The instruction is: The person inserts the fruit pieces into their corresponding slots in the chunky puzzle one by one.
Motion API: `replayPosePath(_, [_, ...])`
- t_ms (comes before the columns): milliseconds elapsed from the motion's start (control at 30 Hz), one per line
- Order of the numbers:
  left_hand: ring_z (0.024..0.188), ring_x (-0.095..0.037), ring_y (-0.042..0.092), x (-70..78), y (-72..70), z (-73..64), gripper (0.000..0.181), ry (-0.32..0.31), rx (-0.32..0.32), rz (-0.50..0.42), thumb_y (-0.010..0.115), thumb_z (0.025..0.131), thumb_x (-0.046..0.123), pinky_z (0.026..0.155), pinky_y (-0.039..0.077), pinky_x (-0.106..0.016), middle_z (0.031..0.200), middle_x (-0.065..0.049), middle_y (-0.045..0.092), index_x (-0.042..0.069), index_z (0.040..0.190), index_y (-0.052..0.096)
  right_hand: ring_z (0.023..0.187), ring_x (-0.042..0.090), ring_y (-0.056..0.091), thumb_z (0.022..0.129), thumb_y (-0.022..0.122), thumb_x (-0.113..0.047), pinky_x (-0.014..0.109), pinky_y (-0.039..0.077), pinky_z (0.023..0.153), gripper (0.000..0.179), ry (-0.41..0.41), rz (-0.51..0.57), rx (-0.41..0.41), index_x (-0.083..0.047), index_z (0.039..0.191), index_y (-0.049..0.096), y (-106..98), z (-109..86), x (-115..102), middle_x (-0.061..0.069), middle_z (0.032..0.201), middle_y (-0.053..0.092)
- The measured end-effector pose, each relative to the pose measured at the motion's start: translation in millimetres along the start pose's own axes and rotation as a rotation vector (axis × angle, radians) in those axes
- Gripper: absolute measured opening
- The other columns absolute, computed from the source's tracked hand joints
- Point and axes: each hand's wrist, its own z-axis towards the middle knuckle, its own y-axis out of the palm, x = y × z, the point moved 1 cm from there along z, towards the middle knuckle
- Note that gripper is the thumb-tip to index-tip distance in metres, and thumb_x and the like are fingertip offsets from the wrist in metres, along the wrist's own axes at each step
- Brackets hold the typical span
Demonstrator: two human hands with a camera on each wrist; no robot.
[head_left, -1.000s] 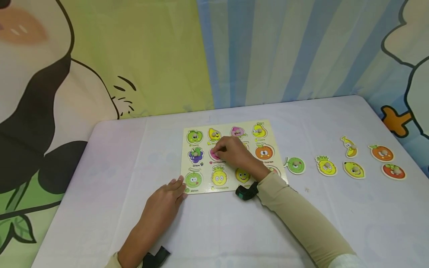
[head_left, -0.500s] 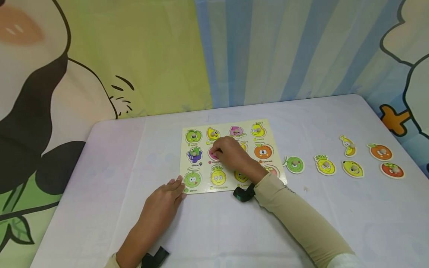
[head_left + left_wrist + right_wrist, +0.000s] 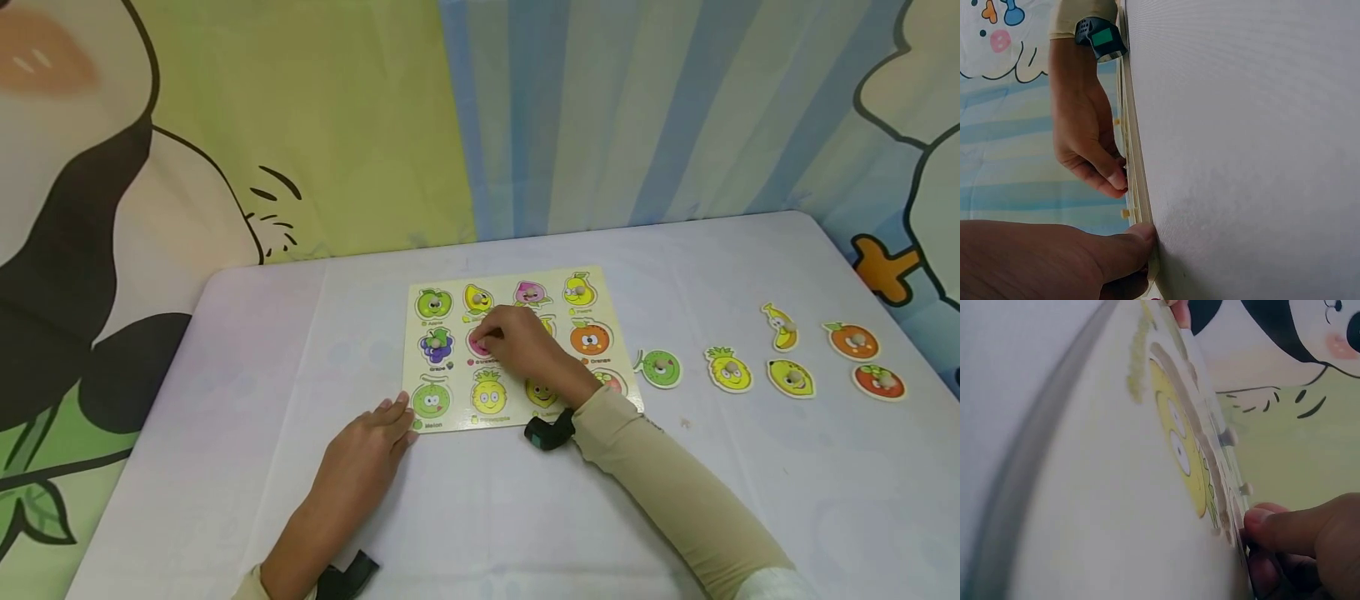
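In the head view, my right hand (image 3: 531,346) is over the middle row of a cream fruit puzzle board (image 3: 459,392). Its thumb and finger pinch a pink fruit puzzle piece (image 3: 477,345) lying at its spot on the board; the knob is hidden by the fingers. The right wrist view shows that hand (image 3: 1316,534) low against the board's face. My left hand (image 3: 366,454) rests at the board's near left corner with fingers fairly straight. The left wrist view has its thumb (image 3: 1138,240) touching the board's edge. Knobbed grape (image 3: 437,345) and apple (image 3: 434,305) pieces sit in place nearby.
On the white table (image 3: 480,508), right of the board, lie loose knobbed pieces: melon (image 3: 660,369), pineapple (image 3: 728,371), banana (image 3: 782,327), lemon (image 3: 791,379), orange (image 3: 852,342) and a red one (image 3: 879,383). A printed cartoon backdrop (image 3: 360,125) stands behind.
The whole head view shifts very slightly. Both hands keep their places, the right still pinching the pink piece and the left at the board's corner.
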Motion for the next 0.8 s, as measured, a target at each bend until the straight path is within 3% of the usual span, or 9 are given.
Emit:
replayPosePath(133, [0.113,-0.034,0.061,0.6,-1.1,0.1,0.038,0.001,0.006,-0.004,0.083,0.076,0.004,0.092,0.051,-0.05,0.125,-0.016,0.063,-0.003,0.111,0.071,0.085,0.011,0.06,0.091,0.068,-0.003,0.027,0.051,0.074,0.013,-0.001,0.049,0.011,-0.011,0.092,0.078,-1.6,0.0,3.5,-0.002,0.093,0.068])
replayPosePath(533, [0.114,-0.033,0.061,1.6,0.0,1.4,0.038,-0.001,-0.001,-0.003,0.083,0.076,0.004,0.092,0.051,-0.049,0.125,-0.016,0.063,-0.003,0.111,0.071,0.086,0.01,0.06,0.09,0.07,-0.007,0.028,0.051,0.076,0.011,0.013,0.018,0.041,-0.013,0.094,0.078,-1.0,-1.7,7.2,-0.003,0.095,0.069])
replayPosePath(800, [0.114,-0.033,0.061,0.3,-0.4,0.0,0.037,-0.006,-0.004,-0.006,0.082,0.077,0.005,0.093,0.05,-0.049,0.126,-0.016,0.062,-0.003,0.112,0.071,0.089,0.01,0.06,0.092,0.068,-0.008,0.028,0.051,0.078,0.012,0.017,0.05,0.009,-0.013,0.097,0.077,-1.7,-2.4,7.4,-0.004,0.096,0.068])
